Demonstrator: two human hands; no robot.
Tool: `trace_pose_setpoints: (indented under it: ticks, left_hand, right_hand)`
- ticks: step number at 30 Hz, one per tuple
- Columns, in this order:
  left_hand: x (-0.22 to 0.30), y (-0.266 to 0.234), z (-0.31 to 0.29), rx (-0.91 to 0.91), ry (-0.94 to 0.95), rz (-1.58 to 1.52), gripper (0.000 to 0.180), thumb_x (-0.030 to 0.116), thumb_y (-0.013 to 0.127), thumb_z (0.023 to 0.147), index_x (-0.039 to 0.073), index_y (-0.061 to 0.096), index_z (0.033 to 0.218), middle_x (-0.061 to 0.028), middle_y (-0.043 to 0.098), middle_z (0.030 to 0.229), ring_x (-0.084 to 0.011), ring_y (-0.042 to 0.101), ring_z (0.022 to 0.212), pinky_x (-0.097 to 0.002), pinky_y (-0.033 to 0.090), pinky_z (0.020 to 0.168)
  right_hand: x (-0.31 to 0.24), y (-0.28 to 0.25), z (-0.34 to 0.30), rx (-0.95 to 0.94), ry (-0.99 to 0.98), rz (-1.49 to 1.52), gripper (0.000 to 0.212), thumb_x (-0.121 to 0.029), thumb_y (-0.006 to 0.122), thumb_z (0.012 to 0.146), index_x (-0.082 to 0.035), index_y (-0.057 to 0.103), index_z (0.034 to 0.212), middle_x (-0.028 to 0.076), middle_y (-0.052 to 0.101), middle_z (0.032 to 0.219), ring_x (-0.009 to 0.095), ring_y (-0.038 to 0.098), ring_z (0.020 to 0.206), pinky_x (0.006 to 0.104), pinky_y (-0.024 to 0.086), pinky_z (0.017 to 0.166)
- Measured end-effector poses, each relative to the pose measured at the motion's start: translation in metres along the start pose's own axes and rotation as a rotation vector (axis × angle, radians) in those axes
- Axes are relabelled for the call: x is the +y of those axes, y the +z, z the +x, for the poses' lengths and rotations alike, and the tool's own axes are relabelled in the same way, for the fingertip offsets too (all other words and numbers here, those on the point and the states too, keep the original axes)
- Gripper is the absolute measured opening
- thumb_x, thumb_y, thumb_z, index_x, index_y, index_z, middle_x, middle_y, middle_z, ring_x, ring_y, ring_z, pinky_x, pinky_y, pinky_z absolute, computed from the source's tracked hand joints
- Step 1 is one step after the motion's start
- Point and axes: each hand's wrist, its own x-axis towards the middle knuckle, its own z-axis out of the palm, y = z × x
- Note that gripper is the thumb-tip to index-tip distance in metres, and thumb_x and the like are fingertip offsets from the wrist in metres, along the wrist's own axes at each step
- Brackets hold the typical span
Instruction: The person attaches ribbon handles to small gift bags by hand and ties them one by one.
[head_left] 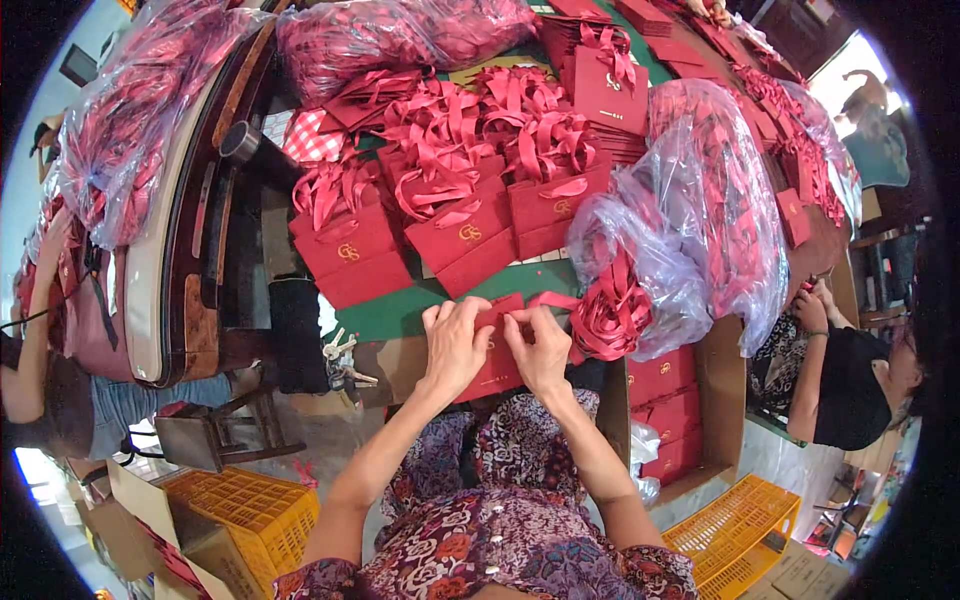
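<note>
A small red paper gift bag (488, 378) lies flat before me at the near edge of the table, with gold printing on its face. My left hand (455, 348) is closed on the bag's upper left part, thumb and fingers bent at its edge. My right hand (540, 350) pinches at the upper right of the same bag, where a pink-red ribbon (553, 299) runs out from the fingers. The exact fingertip contact is partly hidden. Just right of my right hand sits a bundle of red ribbons (610, 312), at the mouth of a clear plastic bag (690, 220).
Finished-looking red bags with ribbon handles (462, 228) stand in rows beyond my hands on a green surface (390, 312). Keys (342, 358) hang at the left. A cardboard box (720, 400) holds red bags at the right. Yellow crates (245, 515) stand below. Other people sit on both sides.
</note>
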Motion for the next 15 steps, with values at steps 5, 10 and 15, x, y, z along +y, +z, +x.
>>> trace_pose_setpoints:
  ticks: [5,10,15]
  left_hand:
    - [0.013,-0.002,-0.001,0.027,-0.028,-0.12,0.026,0.006,0.07,0.078,0.01,0.062,0.102,-0.0042,0.067,0.097,-0.0265,0.058,0.091,-0.0424,0.036,0.089]
    - [0.01,-0.005,-0.002,0.042,-0.015,-0.108,0.025,0.009,0.07,0.079,0.011,0.064,0.104,-0.004,0.068,0.096,-0.0254,0.058,0.088,-0.0407,0.035,0.088]
    - [0.007,-0.011,0.003,0.049,-0.026,-0.078,0.024,0.021,0.077,0.078,0.013,0.068,0.099,-0.0015,0.07,0.092,-0.0228,0.059,0.087,-0.0382,0.035,0.087]
  right_hand:
    - [-0.002,0.001,-0.006,-0.019,-0.078,-0.11,0.014,-0.009,0.074,0.083,-0.006,0.062,0.088,0.01,0.063,0.08,0.027,0.064,0.066,0.0377,0.051,0.058]
    - [-0.007,-0.01,0.002,-0.077,-0.168,-0.077,0.013,-0.008,0.07,0.086,-0.006,0.066,0.098,0.01,0.064,0.086,0.03,0.066,0.076,0.0386,0.054,0.066]
    - [-0.025,-0.037,0.016,-0.218,-0.164,-0.011,0.011,-0.007,0.065,0.09,-0.002,0.067,0.1,0.014,0.062,0.094,0.032,0.064,0.087,0.0395,0.052,0.074]
